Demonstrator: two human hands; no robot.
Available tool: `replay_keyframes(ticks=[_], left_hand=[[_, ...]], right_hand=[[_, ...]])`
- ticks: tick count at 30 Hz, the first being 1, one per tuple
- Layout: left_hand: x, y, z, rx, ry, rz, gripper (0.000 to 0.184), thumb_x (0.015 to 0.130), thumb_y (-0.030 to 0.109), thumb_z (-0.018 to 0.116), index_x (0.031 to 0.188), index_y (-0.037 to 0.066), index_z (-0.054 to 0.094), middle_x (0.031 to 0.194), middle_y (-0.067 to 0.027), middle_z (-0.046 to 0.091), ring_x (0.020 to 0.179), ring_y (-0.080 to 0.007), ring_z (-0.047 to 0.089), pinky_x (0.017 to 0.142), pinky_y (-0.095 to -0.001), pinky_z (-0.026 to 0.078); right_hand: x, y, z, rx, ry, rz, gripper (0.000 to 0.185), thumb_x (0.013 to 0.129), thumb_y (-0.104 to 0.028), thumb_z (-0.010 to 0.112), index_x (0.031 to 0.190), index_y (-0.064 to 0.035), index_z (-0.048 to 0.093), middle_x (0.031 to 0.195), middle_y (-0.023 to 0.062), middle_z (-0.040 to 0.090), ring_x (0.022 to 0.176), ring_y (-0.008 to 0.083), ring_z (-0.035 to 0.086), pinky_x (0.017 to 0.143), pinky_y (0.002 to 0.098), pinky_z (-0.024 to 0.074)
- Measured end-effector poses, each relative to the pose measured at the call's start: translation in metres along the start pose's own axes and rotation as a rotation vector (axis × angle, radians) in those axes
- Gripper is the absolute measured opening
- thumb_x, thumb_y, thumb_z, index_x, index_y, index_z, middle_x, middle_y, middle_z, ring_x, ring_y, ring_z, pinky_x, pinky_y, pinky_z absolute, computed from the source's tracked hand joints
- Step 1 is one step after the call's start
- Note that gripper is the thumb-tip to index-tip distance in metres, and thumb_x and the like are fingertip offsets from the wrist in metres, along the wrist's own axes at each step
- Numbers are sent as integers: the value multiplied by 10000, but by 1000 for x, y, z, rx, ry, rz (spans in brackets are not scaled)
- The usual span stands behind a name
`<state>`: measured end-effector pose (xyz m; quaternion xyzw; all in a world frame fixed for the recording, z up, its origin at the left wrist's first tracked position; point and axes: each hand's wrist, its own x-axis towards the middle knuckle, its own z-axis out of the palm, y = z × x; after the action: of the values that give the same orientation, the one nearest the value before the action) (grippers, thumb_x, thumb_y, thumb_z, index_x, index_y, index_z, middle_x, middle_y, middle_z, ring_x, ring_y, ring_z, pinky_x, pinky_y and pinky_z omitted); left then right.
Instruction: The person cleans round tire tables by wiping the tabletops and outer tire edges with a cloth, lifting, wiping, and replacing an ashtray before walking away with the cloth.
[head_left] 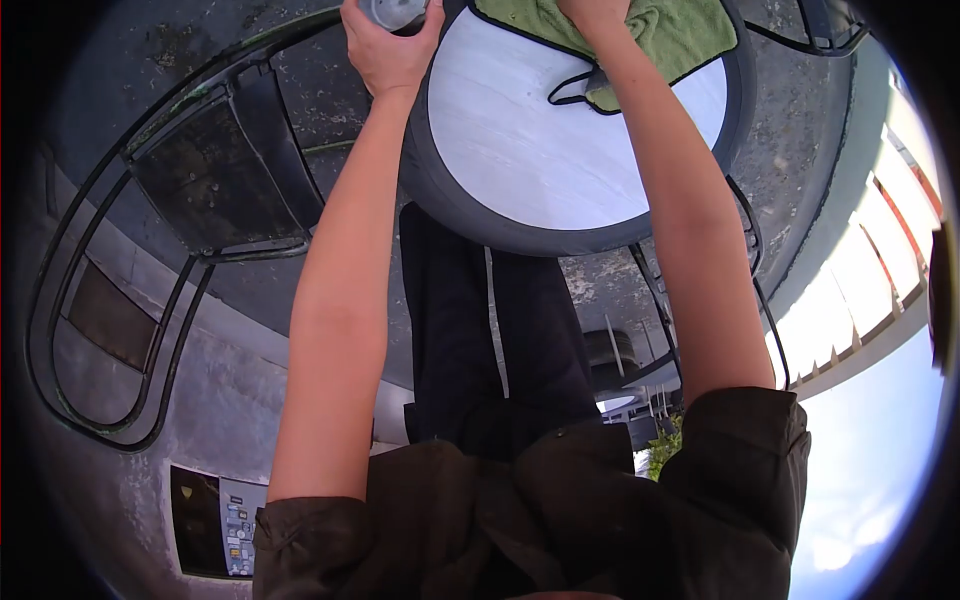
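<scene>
Near the top edge, my left hand (390, 55) is wrapped round a clear glass container (397, 12), just left of the round table. The white top of the table (530, 150) has a dark rim. A green cloth (690, 35) with black edging lies over its far part, and a black-edged corner of it reaches toward the middle. My right hand (597, 12) is on the cloth; its fingers are cut off by the top of the frame, so their grip does not show.
On the left stands a dark metal chair (205, 165) with curved tube arms. Other chair legs (750, 215) show at the table's right side. My dark trousers (490, 330) are below the table, above grey worn floor. A wall panel (212, 520) is at the lower left.
</scene>
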<state>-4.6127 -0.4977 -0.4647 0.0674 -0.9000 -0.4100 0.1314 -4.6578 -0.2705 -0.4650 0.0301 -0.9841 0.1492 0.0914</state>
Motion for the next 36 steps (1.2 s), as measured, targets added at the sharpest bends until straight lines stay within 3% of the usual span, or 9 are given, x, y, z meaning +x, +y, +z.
replay_keyframes(ticks=[4, 7, 11, 16, 19, 23, 28, 30, 36], left_hand=[[2, 0, 2, 47, 15, 10, 748, 714, 233, 844, 1338, 20, 493, 1216, -223, 611, 1152, -375, 598, 989, -419, 476], [0, 2, -4, 29, -14, 0, 748, 712, 238, 845, 1339, 28, 494, 1220, -223, 610, 1154, -380, 597, 989, -422, 474], [2, 1, -1, 39, -15, -7, 739, 714, 238, 843, 1333, 28, 499, 1225, -223, 610, 1159, -380, 594, 992, -426, 471], [4, 1, -2, 21, -12, -17, 723, 719, 230, 837, 1325, 19, 503, 1231, -221, 606, 1167, -385, 587, 999, -428, 466], [4, 0, 1, 19, -14, -20, 721, 722, 233, 838, 1322, 15, 503, 1231, -224, 602, 1172, -391, 580, 1002, -427, 463], [1, -2, 4, 52, 17, -1, 726, 726, 252, 836, 1326, 15, 502, 1231, -230, 602, 1168, -402, 579, 998, -429, 464], [0, -6, 5, 78, 26, 13, 735, 734, 285, 832, 1329, 11, 500, 1221, -247, 603, 1152, -415, 587, 985, -435, 471], [-1, -2, 3, 92, 12, -6, 736, 737, 291, 832, 1329, 9, 499, 1218, -252, 603, 1149, -416, 590, 982, -438, 473], [0, -4, 3, 73, 8, 8, 728, 741, 292, 828, 1328, 11, 501, 1218, -251, 603, 1154, -419, 586, 981, -444, 470]], right_hand=[[-91, -72, 18, -243, -126, 271, 468, 889, -290, 562, 1288, -46, 579, 1349, 172, 519, 1295, 327, 467, 1149, 485, 312], [-145, -76, 3, 306, -505, -659, 514, 922, -262, 543, 1380, -31, 514, 1549, 66, 389, 1457, 226, 319, 1221, 417, 241], [-129, -43, -4, 397, -655, -1070, 402, 951, -273, 535, 1281, -47, 576, 1587, 22, 332, 1469, 172, 302, 1225, 406, 249], [-97, 3, 1, -26, -259, -120, 388, 930, -256, 557, 1303, -161, 598, 1539, 26, 408, 1442, 192, 353, 1193, 416, 293], [-54, 25, 8, -219, 159, 267, 550, 953, -191, 465, 1427, 83, 412, 1457, 322, 415, 1404, 419, 353, 1179, 519, 239], [-21, 17, 41, -455, 240, 717, 529, 966, -200, 435, 1428, 58, 429, 1465, 287, 432, 1442, 386, 309, 1192, 511, 218], [-79, -88, 20, 40, 19, 314, 551, 973, -197, 431, 1467, 42, 383, 1498, 295, 380, 1441, 404, 298, 1199, 508, 200], [-129, -98, 14, 31, -58, 110, 355, 909, -261, 580, 1246, -166, 635, 1531, 3, 427, 1426, 185, 379, 1181, 413, 308], [-204, -9, -34, 218, -572, -453, 330, 904, -253, 573, 1198, -118, 639, 1565, -17, 385, 1433, 161, 368, 1193, 407, 287]])
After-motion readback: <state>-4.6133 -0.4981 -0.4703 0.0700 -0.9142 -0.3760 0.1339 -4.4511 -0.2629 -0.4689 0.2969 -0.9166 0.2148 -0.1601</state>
